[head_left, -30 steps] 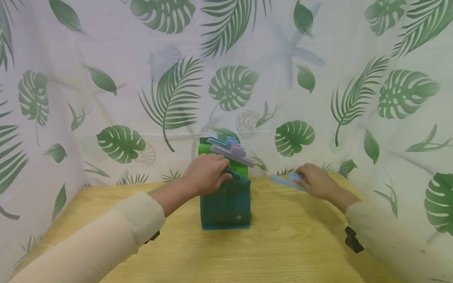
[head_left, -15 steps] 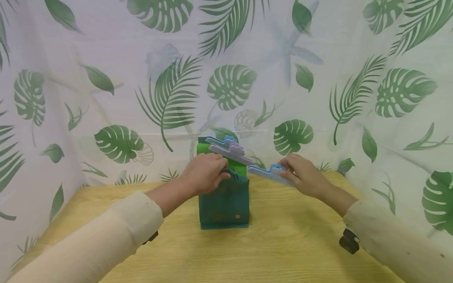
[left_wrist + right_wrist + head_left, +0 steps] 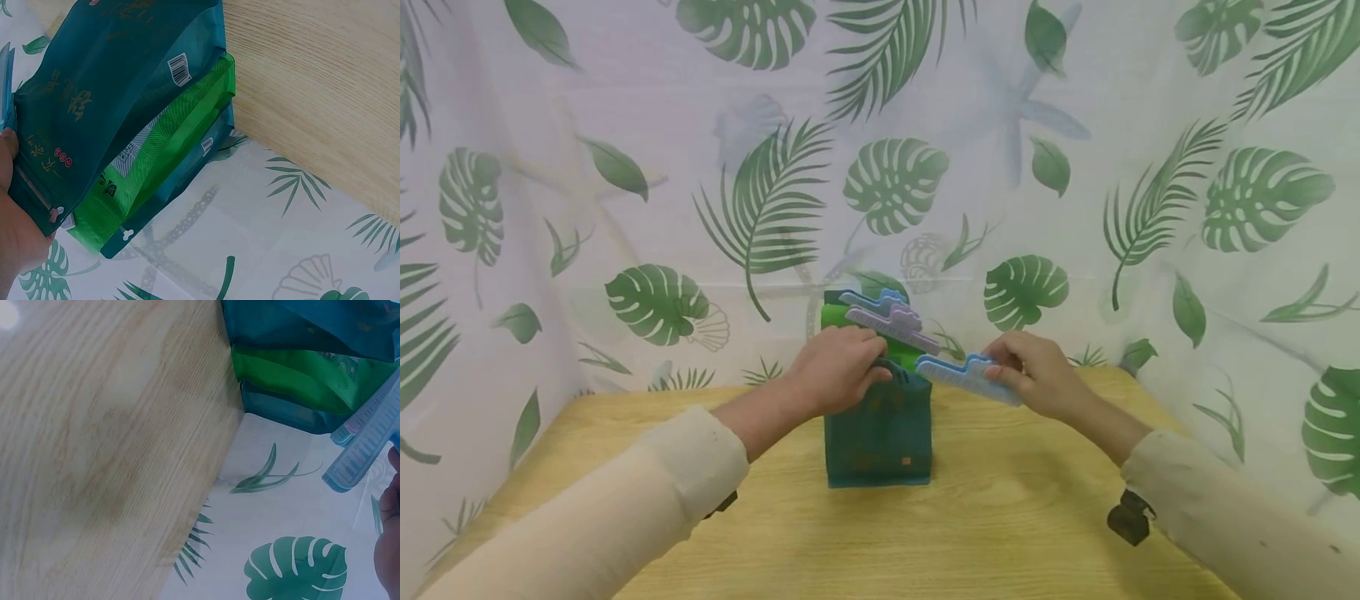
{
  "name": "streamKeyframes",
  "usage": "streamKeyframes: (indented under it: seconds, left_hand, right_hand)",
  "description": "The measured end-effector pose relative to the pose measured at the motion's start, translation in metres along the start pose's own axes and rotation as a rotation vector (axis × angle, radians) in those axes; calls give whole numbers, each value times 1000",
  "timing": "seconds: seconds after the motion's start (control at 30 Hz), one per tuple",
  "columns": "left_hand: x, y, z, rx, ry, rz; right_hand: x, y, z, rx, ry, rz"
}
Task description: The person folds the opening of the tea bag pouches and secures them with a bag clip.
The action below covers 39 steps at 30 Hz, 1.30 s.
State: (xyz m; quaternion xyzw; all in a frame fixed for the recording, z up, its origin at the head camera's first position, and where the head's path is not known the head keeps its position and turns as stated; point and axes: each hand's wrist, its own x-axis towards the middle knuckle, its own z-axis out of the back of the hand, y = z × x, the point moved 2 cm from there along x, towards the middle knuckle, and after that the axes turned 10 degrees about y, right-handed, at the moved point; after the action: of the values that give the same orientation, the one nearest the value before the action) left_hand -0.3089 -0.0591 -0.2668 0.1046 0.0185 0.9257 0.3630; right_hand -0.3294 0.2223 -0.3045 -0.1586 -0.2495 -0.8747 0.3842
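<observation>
My left hand (image 3: 838,367) pinches the folded top of the front teal bag (image 3: 876,437), which stands upright on the table. My right hand (image 3: 1033,371) grips a light-blue bag clip (image 3: 958,375) by its handle, with the clip's far end at the bag's top right corner. Whether that clip touches the bag, I cannot tell. Right behind stands a green bag (image 3: 156,150) with a lilac clip (image 3: 891,323) across its top. A second teal bag (image 3: 209,147) is at the back, with a blue clip (image 3: 872,297) on it.
The three bags stand in a row on a wood-grain table (image 3: 1015,500), near its back edge. A white leaf-print cloth (image 3: 1037,208) hangs behind and at both sides. Each wrist wears a small black device (image 3: 1129,518).
My right hand has moved left with the light-blue clip, from beside the bags to the front bag's top corner. My left hand has kept its grip there.
</observation>
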Motion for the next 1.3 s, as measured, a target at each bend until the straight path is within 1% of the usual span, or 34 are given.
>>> streamKeyframes:
  seconds: [0.17,0.27,0.43,0.53,0.7,0.77,0.93,1.13,1.2,1.3]
  left_hand:
    - [-2,1,4,27,-12,11]
    - [-2,2,5,34,-5,13]
    - [-2,3,3,-4,12,29]
    - [-2,3,1,-37,1,44]
    - [-1,2,-3,-61,-48,46]
    - [0,1,-4,-64,-53,48]
    - [2,-1,-4,-72,-56,49]
    - [4,0,-4,-102,-88,42]
    - [5,0,-4,-116,-99,42]
    - [5,2,-3,-142,-115,41]
  right_hand:
    - [5,3,-4,2,43,11]
    - [9,6,-8,15,44,8]
    - [21,16,-15,37,54,4]
    - [28,21,-20,40,60,-10]
    - [36,29,-28,52,25,18]
    - [38,32,-30,65,6,34]
    - [45,39,-36,97,-32,42]
    - [52,47,-39,106,-82,74]
    - [53,49,-39,111,-88,84]
    - [54,50,-38,116,-77,94]
